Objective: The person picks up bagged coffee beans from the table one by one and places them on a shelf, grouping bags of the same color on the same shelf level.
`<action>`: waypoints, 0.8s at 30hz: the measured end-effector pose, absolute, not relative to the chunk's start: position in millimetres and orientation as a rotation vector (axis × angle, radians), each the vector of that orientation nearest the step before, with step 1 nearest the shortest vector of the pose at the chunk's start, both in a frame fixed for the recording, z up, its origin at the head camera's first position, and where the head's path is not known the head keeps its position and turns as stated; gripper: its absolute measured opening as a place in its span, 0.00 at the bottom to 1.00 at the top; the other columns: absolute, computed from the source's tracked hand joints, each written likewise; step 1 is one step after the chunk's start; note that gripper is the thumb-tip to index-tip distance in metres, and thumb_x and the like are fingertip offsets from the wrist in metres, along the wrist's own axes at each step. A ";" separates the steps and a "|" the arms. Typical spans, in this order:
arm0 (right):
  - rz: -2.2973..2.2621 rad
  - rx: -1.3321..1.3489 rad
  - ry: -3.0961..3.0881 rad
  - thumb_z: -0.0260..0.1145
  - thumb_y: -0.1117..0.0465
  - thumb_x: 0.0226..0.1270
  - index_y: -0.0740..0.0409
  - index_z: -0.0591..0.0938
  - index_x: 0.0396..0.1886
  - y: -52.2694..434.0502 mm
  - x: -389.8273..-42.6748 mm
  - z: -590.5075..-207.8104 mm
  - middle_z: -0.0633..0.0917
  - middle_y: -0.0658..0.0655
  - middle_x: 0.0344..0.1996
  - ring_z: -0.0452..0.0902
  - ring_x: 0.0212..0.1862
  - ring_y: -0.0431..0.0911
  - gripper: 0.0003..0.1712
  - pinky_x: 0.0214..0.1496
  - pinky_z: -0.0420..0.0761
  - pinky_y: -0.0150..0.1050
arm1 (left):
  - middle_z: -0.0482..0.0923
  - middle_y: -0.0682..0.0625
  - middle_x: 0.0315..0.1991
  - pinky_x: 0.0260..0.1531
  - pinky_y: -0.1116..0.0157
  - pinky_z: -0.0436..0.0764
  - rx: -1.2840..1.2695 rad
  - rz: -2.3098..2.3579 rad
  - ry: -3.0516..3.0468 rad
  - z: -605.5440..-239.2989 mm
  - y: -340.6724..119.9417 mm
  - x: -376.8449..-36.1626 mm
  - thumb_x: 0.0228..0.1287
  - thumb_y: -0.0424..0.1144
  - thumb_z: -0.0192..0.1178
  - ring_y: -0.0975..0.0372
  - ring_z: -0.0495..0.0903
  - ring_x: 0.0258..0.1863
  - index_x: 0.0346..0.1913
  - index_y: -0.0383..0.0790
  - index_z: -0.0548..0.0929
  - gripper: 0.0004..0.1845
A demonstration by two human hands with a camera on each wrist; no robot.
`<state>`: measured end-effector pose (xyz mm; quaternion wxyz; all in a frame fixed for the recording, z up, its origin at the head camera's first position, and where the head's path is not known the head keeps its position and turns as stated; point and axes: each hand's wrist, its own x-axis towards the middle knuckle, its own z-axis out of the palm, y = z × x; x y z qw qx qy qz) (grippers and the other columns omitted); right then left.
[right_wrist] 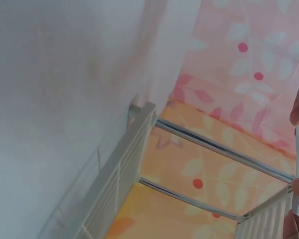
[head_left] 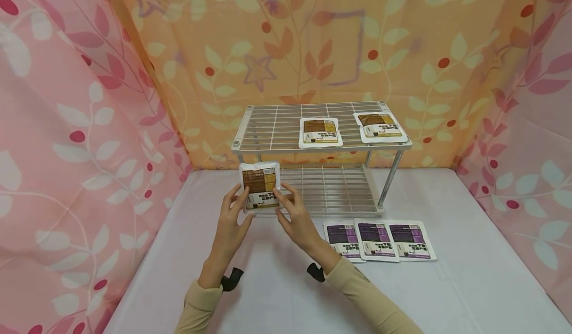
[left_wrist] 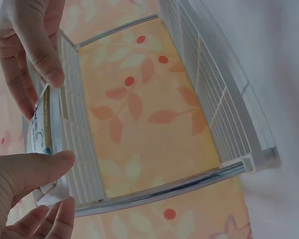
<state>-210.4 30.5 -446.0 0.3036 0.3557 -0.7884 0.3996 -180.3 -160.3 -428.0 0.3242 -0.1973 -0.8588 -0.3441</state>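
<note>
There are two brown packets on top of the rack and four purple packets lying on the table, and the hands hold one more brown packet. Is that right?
Not quite: the head view shows three purple packets on the table, not four. The rest holds: two brown packets lie on top of the rack, and the left hand and right hand hold one more brown packet.

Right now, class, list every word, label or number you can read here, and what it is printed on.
None can be read.
Brown packet in both hands: print blurred.
Two brown packets on the rack: too small.
Three purple packets on the table: too small.
</note>
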 end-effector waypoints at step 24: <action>0.883 1.000 -1.928 0.67 0.71 0.55 0.66 0.76 0.57 43.8 -229.2 -387.4 0.69 0.65 0.60 0.73 0.47 0.50 0.26 0.48 0.78 0.37 | 0.70 0.42 0.61 0.54 0.56 0.74 -0.660 -0.933 -2.009 -385.5 -151.1 -202.7 0.52 0.23 0.64 0.50 0.70 0.58 0.55 0.35 0.78 0.24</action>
